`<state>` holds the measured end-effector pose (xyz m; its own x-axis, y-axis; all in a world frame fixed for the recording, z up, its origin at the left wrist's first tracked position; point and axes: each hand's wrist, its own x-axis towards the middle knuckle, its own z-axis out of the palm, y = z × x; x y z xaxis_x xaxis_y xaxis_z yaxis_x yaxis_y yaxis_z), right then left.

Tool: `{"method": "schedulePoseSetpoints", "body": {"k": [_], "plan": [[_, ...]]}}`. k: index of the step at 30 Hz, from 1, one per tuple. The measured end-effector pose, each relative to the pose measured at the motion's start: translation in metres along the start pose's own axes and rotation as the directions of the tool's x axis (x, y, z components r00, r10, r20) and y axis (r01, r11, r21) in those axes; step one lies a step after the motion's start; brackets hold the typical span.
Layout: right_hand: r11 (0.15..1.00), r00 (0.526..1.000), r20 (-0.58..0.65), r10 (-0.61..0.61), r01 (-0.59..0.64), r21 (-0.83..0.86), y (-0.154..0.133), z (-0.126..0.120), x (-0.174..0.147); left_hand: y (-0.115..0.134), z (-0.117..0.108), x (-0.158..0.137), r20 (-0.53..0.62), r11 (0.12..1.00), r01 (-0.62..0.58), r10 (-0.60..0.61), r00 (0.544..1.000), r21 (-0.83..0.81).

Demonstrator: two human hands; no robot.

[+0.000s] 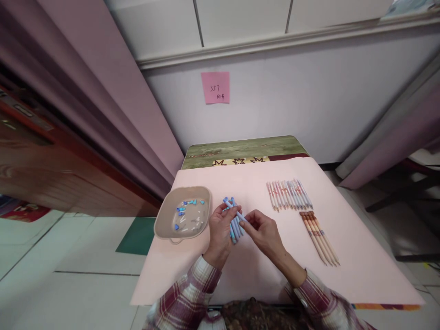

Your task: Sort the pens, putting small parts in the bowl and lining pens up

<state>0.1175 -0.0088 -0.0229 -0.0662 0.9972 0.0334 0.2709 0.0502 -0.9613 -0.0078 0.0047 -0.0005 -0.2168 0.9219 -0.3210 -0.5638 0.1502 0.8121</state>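
A slim blue pen slants between my two hands over the pale pink tabletop. My left hand is closed on its upper part, thumb on top. The fingertips of my right hand pinch its lower end. Several more light-blue pens sit in a bunch just beneath it, beside my left fingers. Whether the left hand also grips that bunch or it rests on the table, I cannot tell. My fingers cover parts of the pens.
Left of my hands stands a beige basket holding small blue pieces and clear slivers. On the right lie a row of patterned pens and several brown-topped, wood-coloured pens. A pink note sticks to the wall.
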Motion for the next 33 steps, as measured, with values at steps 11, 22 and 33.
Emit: {"method": "schedulePoseSetpoints", "body": {"k": [11,22,33], "plan": [[0.931,0.984,0.115,0.135,-0.166,0.326,-0.005,0.002,-0.004,0.005,-0.003,-0.002,0.140,0.988,0.138,-0.147,0.979,0.074],[0.918,0.991,0.093,0.099,-0.127,0.375,0.008,0.003,0.000,0.004,-0.011,0.001,0.171,0.981,0.142,-0.164,0.972,0.133],[0.828,0.950,0.278,0.144,-0.270,0.492,0.003,0.004,-0.003,0.002,-0.016,-0.001,0.223,0.964,0.194,-0.233,0.947,0.184]]}}
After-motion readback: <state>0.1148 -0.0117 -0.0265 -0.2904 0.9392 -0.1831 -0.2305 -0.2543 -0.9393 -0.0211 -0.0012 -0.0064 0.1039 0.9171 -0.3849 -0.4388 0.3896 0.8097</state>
